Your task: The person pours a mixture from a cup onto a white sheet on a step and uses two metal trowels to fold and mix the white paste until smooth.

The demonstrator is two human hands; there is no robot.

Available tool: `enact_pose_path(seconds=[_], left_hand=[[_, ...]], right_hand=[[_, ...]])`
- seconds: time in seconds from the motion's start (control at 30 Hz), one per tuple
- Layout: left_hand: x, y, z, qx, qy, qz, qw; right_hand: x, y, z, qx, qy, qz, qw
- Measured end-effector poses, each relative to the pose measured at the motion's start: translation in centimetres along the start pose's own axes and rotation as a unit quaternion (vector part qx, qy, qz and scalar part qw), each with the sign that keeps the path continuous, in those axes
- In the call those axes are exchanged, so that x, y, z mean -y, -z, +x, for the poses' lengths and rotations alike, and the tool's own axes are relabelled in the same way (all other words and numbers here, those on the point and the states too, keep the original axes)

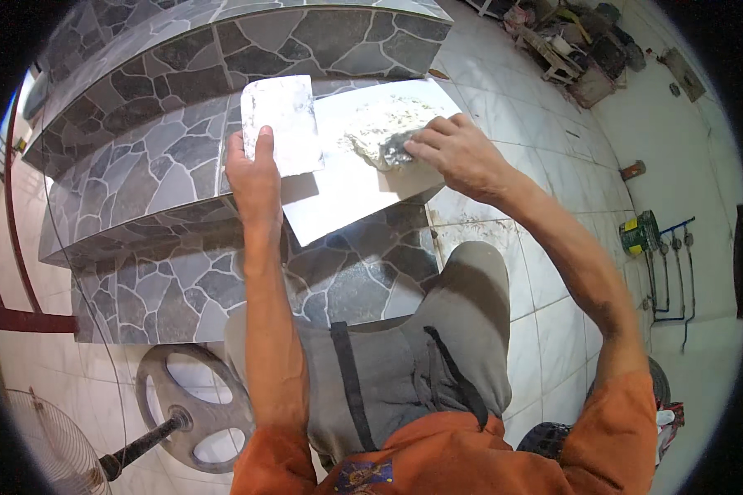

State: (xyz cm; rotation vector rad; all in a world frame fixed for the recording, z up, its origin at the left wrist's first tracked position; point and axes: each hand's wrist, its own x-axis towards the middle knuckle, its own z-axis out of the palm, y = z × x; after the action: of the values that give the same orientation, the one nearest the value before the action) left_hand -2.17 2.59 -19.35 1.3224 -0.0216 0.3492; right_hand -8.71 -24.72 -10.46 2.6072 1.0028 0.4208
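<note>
While our left hand (pixel 254 180) is holding a flat white rectangular plate (pixel 282 124), our right hand (pixel 464 157) is pinching a shiny grey lump (pixel 395 151) beside a crumbly cream pile (pixel 381 122), upper middle, looking mostly unmixed.

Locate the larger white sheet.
In the head view, the larger white sheet lies at upper centre on the patterned steps, partly beneath the right hand.

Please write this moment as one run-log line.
left hand: holds white rectangular piece | right hand: touches grey crumpled material | pale lumpy heap: on white board
</note>
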Motion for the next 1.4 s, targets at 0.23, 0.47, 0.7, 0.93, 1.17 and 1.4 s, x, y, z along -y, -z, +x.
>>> enact_pose_path(seconds=[0.23, 0.47, 0.7, 0.93, 1.17, 1.4], left_hand=[[0.3, 0.4, 0.3, -0.016, -0.015, 0.013, 1.000], [0.1, 0.0, 0.2, -0.026, -0.030, 0.021, 0.999], [0.4, 0.2, 0.4, -0.017, -0.025, 0.022, 0.999], [0.7, 0.2, 0.1, -0.006, -0.018, 0.015, 1.000], [1.0, 0.0, 0.6, -0.015, -0.006, 0.035, 0.999], [0.1, -0.7, 0.0, -0.005, -0.003, 0.018, 1.000]], right_hand=[[-4.1, -0.1, 0.7, -0.052, -0.071, -0.024, 0.996], [-5.7, -0.8, 0.3, 0.006, -0.065, -0.016, 0.998], [-8.2, -1.7, -0.5, 0.071, -0.072, 0.010, 0.995], [-7.6, -3.2, 0.5, 0.123, -0.105, 0.026, 0.987], [-9.0, -4.5, 2.2, 0.109, -0.086, 0.024, 0.990], [-9.2, -4.1, 3.0, 0.060, -0.088, 0.013, 0.994]])
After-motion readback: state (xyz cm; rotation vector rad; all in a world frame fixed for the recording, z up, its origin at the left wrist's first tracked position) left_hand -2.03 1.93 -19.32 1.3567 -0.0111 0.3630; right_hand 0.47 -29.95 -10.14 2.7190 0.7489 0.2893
